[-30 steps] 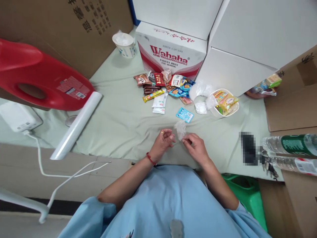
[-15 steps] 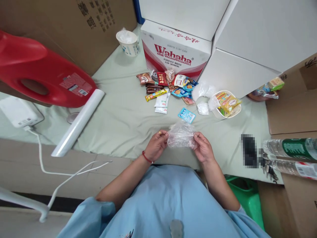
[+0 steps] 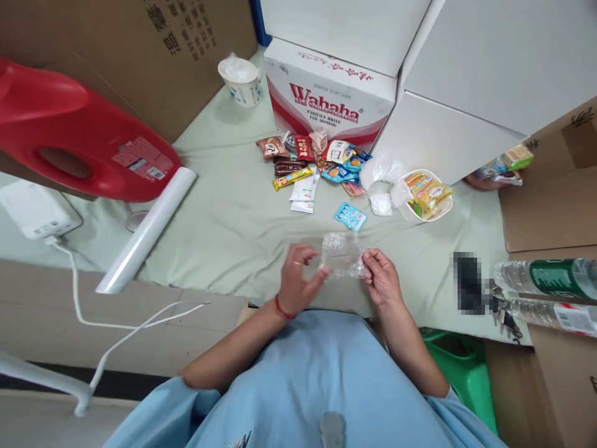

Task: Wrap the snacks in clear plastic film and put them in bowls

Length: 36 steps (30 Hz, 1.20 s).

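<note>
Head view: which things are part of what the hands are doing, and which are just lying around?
In hand: plastic bag, left hand, right hand.

Lying about: snack packets, bowl, red jug, film roll, paper cup, Wahaha box, bottles.

a pale green cloth (image 3: 233, 230) covers the surface. on it lie a heap of snack packets (image 3: 312, 165), a blue packet (image 3: 350, 216) apart, a white bowl (image 3: 425, 194) of sweets, a paper cup (image 3: 239, 81), a roll of film (image 3: 147, 231) and a wahaha box (image 3: 326, 93).

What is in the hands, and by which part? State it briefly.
A clear plastic bag. The right hand pinches its right edge; the left hand touches its left edge with the fingertips, its grip unclear.
</note>
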{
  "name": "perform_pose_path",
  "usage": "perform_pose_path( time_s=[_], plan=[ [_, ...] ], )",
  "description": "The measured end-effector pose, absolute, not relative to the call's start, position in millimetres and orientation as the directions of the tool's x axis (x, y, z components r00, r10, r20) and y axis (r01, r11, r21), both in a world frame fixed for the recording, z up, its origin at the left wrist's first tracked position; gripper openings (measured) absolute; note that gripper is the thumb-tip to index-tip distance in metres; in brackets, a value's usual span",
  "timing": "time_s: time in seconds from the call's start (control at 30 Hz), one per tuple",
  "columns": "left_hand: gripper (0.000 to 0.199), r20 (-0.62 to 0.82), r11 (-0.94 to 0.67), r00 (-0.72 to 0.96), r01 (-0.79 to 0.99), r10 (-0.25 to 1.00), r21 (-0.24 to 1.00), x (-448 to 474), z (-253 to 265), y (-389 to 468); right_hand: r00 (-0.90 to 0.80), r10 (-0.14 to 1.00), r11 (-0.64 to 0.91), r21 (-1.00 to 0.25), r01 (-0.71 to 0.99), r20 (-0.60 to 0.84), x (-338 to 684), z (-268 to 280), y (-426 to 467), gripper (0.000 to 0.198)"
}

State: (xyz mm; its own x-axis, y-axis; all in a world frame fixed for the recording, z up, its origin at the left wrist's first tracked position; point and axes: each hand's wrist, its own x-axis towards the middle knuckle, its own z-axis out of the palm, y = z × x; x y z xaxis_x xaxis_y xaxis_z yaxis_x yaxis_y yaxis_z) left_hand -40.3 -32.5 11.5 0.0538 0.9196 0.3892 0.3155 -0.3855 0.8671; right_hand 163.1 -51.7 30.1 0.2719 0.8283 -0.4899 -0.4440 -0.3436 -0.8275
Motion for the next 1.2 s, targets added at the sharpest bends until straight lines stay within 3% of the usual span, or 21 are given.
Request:
perform_pose_path(
  time_s=[0.07, 0.17, 0.3, 0.43, 0.57, 0.8, 0.97, 1.07, 1.13, 1.2],
  plan=[
    [0.042, 0.492, -0.567, 0.285, 0.351, 0.823, 0.745, -28, 16, -38, 0.251, 0.846, -0.345, -0.841, -0.417, -0.471, 158, 33, -52, 0.045],
    [0.021, 0.418, -0.538, 0.368, 0.337, 0.831, 0.773, -15, 17, -36, 0.260, 0.865, -0.321, -0.872, -0.370, -0.429, 152, 35, -53, 0.046],
    [0.017, 0.145, -0.170, 0.167, 0.146, 0.975, 0.975, -26, 13, -22, 0.260, 0.883, -0.303, -0.898, -0.320, -0.391, 155, 31, -59, 0.043],
    [0.024, -0.125, 0.123, -0.043, -0.035, 0.991, 0.992, -50, 10, -13, 0.272, 0.866, -0.322, -0.883, -0.341, -0.421, 164, 24, -68, 0.042],
    [0.027, -0.109, 0.101, -0.102, -0.078, 0.989, 0.992, -62, 7, -9, 0.285, 0.863, -0.317, -0.887, -0.335, -0.417, 170, 21, -73, 0.039],
    [0.022, -0.249, 0.230, -0.480, -0.098, 0.841, 0.968, -99, -11, 26, 0.287, 0.865, -0.309, -0.887, -0.345, -0.413, 173, 25, -75, 0.036],
    [0.029, -0.331, 0.242, -0.473, -0.239, 0.816, 0.940, -121, -14, 27, 0.259, 0.829, -0.395, -0.846, -0.358, -0.497, 171, 17, -78, 0.042],
    [0.032, -0.354, 0.255, -0.469, -0.262, 0.809, 0.931, -125, -12, 20, 0.311, 0.854, -0.397, -0.909, -0.125, -0.416, 176, 13, -82, 0.042],
    [0.033, -0.361, 0.263, -0.465, -0.263, 0.808, 0.928, -125, -12, 17, 0.403, 0.890, -0.304, -0.937, 0.174, -0.214, 183, 15, -84, 0.038],
    [0.035, -0.363, 0.272, -0.438, -0.258, 0.823, 0.927, -126, -13, 16, 0.383, 0.923, -0.151, -0.877, 0.457, 0.040, 187, 22, -84, 0.032]
  ],
)
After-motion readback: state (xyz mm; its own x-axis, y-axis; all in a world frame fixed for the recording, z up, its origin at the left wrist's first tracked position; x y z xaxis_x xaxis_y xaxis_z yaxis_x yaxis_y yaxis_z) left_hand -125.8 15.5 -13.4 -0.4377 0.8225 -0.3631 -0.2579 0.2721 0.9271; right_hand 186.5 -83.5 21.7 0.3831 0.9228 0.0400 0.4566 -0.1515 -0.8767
